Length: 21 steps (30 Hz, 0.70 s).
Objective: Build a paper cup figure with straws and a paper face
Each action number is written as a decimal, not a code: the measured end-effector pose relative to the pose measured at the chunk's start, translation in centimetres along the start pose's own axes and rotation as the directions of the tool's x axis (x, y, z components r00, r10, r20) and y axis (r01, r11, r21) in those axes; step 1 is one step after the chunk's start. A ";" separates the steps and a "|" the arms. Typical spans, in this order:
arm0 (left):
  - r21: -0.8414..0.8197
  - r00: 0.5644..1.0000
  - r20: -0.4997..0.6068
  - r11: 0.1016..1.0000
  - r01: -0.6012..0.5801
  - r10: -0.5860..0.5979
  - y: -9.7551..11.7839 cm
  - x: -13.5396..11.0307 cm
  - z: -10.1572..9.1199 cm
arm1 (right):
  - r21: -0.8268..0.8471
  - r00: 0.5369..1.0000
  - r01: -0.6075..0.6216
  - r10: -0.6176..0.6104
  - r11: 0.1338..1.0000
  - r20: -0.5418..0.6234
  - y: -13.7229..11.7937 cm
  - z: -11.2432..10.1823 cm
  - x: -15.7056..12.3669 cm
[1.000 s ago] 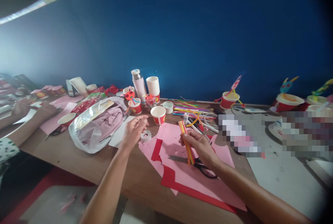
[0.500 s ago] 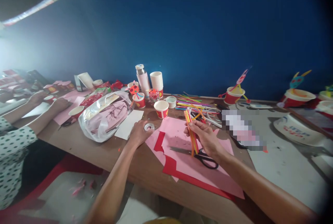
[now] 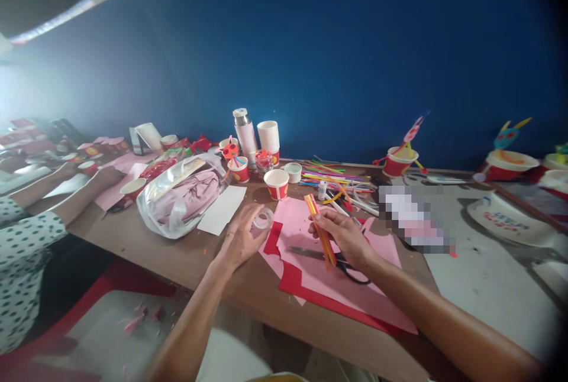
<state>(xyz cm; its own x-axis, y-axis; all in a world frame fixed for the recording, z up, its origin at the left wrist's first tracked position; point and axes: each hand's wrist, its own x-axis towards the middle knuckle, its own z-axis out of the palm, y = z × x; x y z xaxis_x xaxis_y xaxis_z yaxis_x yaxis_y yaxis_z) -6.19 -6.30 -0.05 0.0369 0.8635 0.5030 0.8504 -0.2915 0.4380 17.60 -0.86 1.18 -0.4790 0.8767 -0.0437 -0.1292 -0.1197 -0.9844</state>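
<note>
My left hand (image 3: 243, 233) grips a small roll of clear tape (image 3: 263, 217), lifted a little above the wooden table (image 3: 186, 258). My right hand (image 3: 341, 233) is closed round a bunch of orange and yellow straws (image 3: 320, 229), held upright over pink and red paper sheets (image 3: 328, 275). Black-handled scissors (image 3: 341, 261) lie on the paper just under that hand.
Red and white paper cups (image 3: 276, 183), a stack of cups (image 3: 268, 139), a flask (image 3: 245, 133), loose coloured straws (image 3: 331, 180) and a plastic bag of cloth (image 3: 181, 197) crowd the far side. Another person in a dotted sleeve (image 3: 22, 252) works at the left. Decorated cups (image 3: 397, 163) stand at the right.
My left hand reached down to the tape roll on the table, took hold of it and raised it. The right hand kept the straws, shifting slightly.
</note>
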 end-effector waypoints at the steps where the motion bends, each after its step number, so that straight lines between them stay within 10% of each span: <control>1: 0.007 1.000 -0.002 1.000 -0.018 0.018 0.1 -0.2 0.1 | 0.006 1.000 -0.008 0.008 1.000 -0.001 0.0 0.0 0.0; 16: 0.186 0.972 0.058 0.959 0.214 -0.228 -3.3 -0.9 2.1 | -0.074 0.999 -0.041 0.043 0.996 0.018 0.3 0.5 -0.1; 21: 0.128 0.988 -0.021 0.980 0.152 -0.151 -2.8 -0.7 1.7 | -0.180 0.997 -0.057 0.065 0.982 0.039 -0.1 0.6 -0.3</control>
<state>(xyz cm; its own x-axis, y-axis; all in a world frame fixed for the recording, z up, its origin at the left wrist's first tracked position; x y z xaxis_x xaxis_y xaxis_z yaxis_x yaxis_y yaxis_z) -7.73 -5.39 -2.91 -0.1029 0.8887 0.4469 0.9062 -0.1015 0.4105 17.23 -1.42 1.37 -0.5203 0.8480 -0.1011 0.0564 -0.0841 -0.9949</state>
